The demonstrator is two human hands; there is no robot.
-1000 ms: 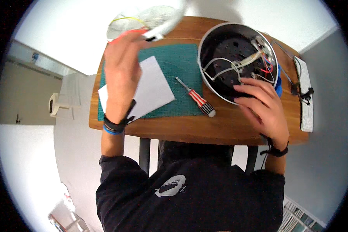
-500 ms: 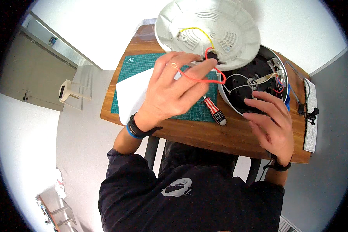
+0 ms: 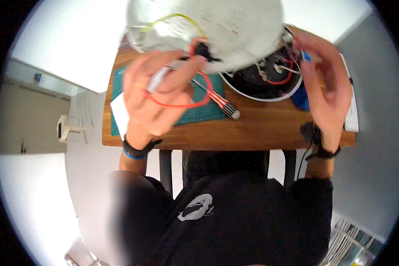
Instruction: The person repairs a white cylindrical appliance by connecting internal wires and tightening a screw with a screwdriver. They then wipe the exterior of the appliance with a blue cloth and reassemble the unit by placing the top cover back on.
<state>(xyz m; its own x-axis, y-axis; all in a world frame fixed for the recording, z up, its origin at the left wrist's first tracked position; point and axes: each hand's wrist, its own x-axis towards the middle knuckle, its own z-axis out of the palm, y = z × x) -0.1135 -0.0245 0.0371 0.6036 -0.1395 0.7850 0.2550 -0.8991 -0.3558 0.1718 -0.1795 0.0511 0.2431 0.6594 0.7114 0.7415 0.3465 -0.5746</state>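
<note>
My left hand (image 3: 157, 95) is closed at the near edge of a round white plastic cover (image 3: 239, 35) with vents, its fingers around a small black fitting (image 3: 203, 51) there. A yellow wire (image 3: 177, 15) runs inside the cover, and a red wire (image 3: 179, 105) loops down across the hand. Behind and right of the cover sits a round housing (image 3: 252, 82), black inside with a pale rim, holding red and white wires. My right hand (image 3: 328, 84) has its fingers curled at the housing's right rim, blurred by motion. The cover hides part of the housing.
A screwdriver (image 3: 226, 106) with a striped handle lies on the green cutting mat (image 3: 188, 116), partly over the wooden table (image 3: 261, 131). White paper (image 3: 119, 113) is on the mat's left. A blue object (image 3: 300, 98) sits beside the housing; a white keyboard-like strip (image 3: 352, 115) stands at the right edge.
The view has shifted. My left hand has brought the cover leftward and nearer. My right hand has risen to the housing's rim, and the housing appears turned, its wires now lying differently.
</note>
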